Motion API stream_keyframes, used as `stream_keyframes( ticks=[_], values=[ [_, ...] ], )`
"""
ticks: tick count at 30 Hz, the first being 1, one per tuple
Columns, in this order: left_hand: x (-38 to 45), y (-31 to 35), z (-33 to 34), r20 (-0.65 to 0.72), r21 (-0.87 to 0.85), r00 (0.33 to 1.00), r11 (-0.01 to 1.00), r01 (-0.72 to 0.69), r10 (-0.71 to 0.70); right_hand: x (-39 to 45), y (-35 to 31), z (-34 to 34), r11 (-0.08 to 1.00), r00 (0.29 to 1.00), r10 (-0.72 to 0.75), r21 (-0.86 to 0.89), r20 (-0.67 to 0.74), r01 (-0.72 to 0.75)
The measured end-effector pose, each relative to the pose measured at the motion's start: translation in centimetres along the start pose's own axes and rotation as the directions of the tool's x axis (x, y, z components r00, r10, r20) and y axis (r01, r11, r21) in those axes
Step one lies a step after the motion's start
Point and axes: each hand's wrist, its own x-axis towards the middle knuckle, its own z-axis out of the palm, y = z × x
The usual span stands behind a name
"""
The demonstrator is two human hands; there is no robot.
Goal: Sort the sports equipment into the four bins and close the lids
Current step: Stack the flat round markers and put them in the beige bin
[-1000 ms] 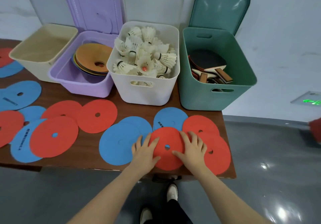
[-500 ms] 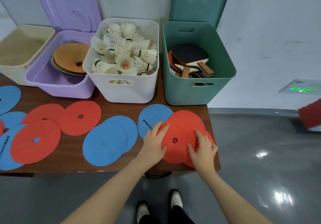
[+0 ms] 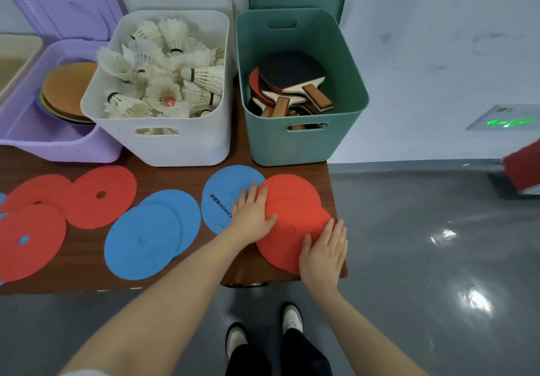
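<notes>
Red and blue flat discs lie spread over the brown table [image 3: 233, 267]. At its right end is a small stack of red discs [image 3: 292, 209]. My left hand [image 3: 252, 213] lies flat on the stack's left edge, partly over a blue disc [image 3: 225, 191]. My right hand [image 3: 324, 251] presses flat on the stack's near right edge, at the table corner. Neither hand grips anything. Behind stand the purple bin [image 3: 58, 145] with orange discs, the white bin [image 3: 175, 145] full of shuttlecocks, and the green bin [image 3: 304, 145] with table tennis paddles.
A beige bin [image 3: 17, 54] shows at the far left edge. More red discs [image 3: 96, 197] and blue discs [image 3: 146, 238] lie to the left. All lids stand open against the wall. A red object [image 3: 523, 168] sits on the grey floor at the right.
Both hands have slid a red disc rightward onto the other red ones at the table's right end, forming one stack. The view has shifted right and closer.
</notes>
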Motion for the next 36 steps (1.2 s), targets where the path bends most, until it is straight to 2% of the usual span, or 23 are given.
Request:
stream_keyframes(
  ticks=[4, 8, 12, 14, 21, 26, 32, 36],
  values=[
    [0.8, 0.1, 0.1, -0.026, 0.043, 0.999, 0.999, -0.019, 0.02, 0.5, -0.5, 0.3, 0.996, 0.998, 0.04, 0.08, -0.044, -0.036],
    [-0.1, -0.2, 0.4, -0.106, -0.031, 0.993, 0.998, -0.062, 0.059, 0.7, -0.6, 0.3, 0.985, 0.995, 0.061, 0.166, -0.078, -0.047],
    [-2.2, -0.5, 1.0, -0.155, -0.133, 0.985, 0.986, -0.103, 0.082, 0.7, -0.6, 0.4, 0.987, 0.997, 0.061, 0.155, -0.055, -0.052],
    [-3.5, -0.8, 1.8, -0.179, -0.132, 0.98, 0.985, -0.115, 0.091, 0.7, -0.6, 0.4, 0.99, 0.997, 0.062, 0.128, -0.045, -0.056],
    [-5.3, -1.6, 2.6, -0.194, -0.175, 0.981, 0.983, -0.055, 0.021, 1.6, -1.6, 0.2, 0.983, 0.994, 0.104, 0.149, 0.019, -0.106],
    [-5.6, -1.4, 2.8, -0.196, -0.159, 0.98, 0.987, -0.003, -0.029, 2.6, -2.5, 0.4, 0.983, 0.998, -0.03, 0.182, 0.05, 0.021],
    [-6.3, -1.1, 3.9, -0.17, -0.118, 0.985, 0.993, 0.017, -0.037, 3.8, -1.3, -1.4, 0.964, 0.981, -0.128, 0.249, 0.146, 0.089],
    [-6.2, -0.8, 4.1, -0.184, -0.058, 0.982, 0.998, 0.033, -0.043, 4.0, -0.2, -3.1, 0.962, 0.959, -0.214, 0.213, 0.188, 0.173]
  ],
)
